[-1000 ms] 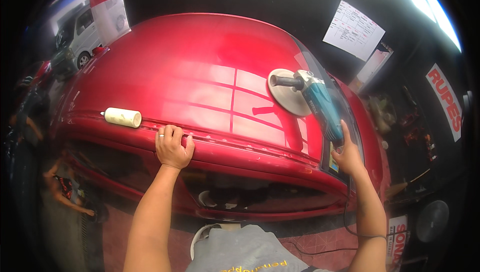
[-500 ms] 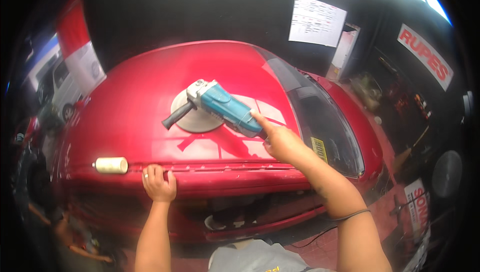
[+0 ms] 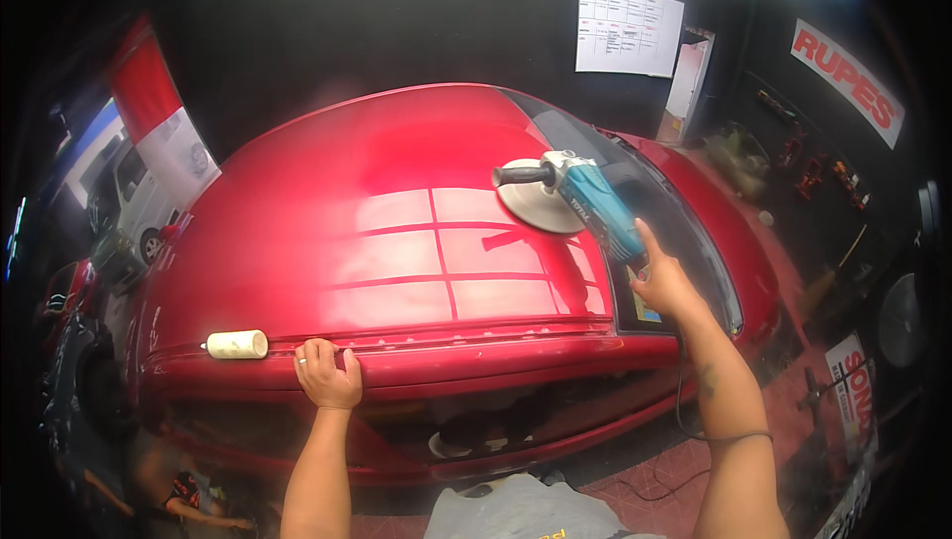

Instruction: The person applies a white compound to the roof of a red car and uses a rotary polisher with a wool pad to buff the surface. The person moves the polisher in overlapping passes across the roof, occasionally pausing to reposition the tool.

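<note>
My right hand [image 3: 662, 284] is closed round the rear handle of a teal polisher [image 3: 601, 204], its index finger stretched along the body. The polisher's round pale pad [image 3: 528, 204] lies on the glossy red car roof [image 3: 288, 251], close to the windshield. Its black side handle [image 3: 521, 175] points left, with no hand on it. At the roof's near edge, my left hand [image 3: 330, 377] rests with fingers over the trim groove and thumb apart, holding nothing. Left of it, a cream squeeze bottle [image 3: 238, 345] lies on its side along that groove.
A dark power cord [image 3: 746, 437] runs over my right forearm and down to the reddish floor. The windshield [image 3: 669, 222] borders the roof on the right. At the lower left, another person's arm [image 3: 203, 512] shows. A dark wall with a white chart [image 3: 630, 28] stands behind the car.
My right hand has carried the polisher across the roof to the right, toward the windshield, and its body has turned. My left hand stays at the roof edge. The view has shifted slightly.
</note>
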A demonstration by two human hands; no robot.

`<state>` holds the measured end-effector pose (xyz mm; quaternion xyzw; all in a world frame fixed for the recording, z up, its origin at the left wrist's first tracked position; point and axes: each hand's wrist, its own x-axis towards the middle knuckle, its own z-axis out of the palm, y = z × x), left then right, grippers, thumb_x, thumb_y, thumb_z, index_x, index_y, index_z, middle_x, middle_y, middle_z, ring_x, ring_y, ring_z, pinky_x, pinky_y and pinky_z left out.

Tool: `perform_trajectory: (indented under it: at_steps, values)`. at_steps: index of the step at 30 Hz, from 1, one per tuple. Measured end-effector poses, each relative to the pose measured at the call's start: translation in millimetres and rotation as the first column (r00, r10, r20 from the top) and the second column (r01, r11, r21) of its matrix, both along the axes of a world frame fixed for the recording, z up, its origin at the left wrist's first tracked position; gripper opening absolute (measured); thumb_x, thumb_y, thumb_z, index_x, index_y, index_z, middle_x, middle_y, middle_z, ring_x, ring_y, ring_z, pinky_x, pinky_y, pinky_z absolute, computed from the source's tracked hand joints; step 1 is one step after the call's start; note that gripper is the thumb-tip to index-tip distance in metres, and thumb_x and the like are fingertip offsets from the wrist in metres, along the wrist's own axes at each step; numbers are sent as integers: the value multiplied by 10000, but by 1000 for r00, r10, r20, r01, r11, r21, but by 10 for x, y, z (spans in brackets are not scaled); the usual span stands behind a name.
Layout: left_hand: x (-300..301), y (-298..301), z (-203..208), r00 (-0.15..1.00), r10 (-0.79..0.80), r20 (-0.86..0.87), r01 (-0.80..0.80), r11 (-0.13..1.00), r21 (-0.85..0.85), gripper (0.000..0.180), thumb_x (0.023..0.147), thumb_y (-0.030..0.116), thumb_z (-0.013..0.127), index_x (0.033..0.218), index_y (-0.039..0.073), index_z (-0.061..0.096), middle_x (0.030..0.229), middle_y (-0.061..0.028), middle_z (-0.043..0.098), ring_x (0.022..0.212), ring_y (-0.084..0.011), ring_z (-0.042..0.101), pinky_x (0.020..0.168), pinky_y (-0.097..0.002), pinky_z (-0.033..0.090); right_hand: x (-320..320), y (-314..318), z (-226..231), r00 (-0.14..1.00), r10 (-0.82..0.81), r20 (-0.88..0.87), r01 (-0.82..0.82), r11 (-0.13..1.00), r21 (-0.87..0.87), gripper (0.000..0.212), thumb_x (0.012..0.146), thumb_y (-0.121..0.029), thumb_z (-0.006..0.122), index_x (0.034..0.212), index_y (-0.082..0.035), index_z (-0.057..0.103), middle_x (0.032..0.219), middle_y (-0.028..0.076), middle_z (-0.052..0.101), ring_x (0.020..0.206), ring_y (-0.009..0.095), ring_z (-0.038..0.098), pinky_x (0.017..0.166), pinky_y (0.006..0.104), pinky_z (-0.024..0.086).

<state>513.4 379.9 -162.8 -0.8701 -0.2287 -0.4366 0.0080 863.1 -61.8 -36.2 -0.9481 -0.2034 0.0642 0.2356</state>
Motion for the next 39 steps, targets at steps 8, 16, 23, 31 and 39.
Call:
perform_trajectory:
  at_steps: [8,16,23,31,39]
  values:
    - [-16,15,-14,1000,5,-9,-5,1000,-19,246,871,281,687,937,55,619,969,-155,598,969,-401,575,882,-526,457,380,687,124,998,55,18,-55,998,-4,1163,875,-101,812,1778,-228,91,1197,293,768,1165,455,742,1036,492,573]
    - [-24,38,-56,1000,1,6,-1,1000,-7,264,873,300,677,934,50,617,961,-156,598,956,-402,577,878,-527,459,172,1606,295,945,302,124,-299,953,-39,1100,916,-141,833,1765,-253,143,1177,270,773,1129,453,750,989,525,586]
    - [-12,1,-37,1000,-18,20,17,1000,16,186,850,209,658,902,41,597,948,-181,589,937,-431,566,868,-545,460,-190,2229,262,877,428,219,-444,895,29,975,927,-14,680,1755,-301,251,1112,222,773,1042,394,768,854,528,598]
    - [23,-24,14,1000,-7,-16,7,1000,25,221,852,226,667,903,30,579,951,-178,580,936,-425,556,875,-534,442,18,1763,244,916,341,213,-351,936,11,987,929,8,646,1759,-324,226,1214,215,760,1085,403,763,883,518,598]
    - [-15,-15,-11,1000,13,-18,-13,1000,4,224,851,249,688,908,51,600,967,-163,589,965,-409,565,894,-531,450,684,1014,111,997,56,56,-53,997,-53,1141,904,-126,815,1776,-306,102,1315,270,743,1240,427,724,1054,501,575]
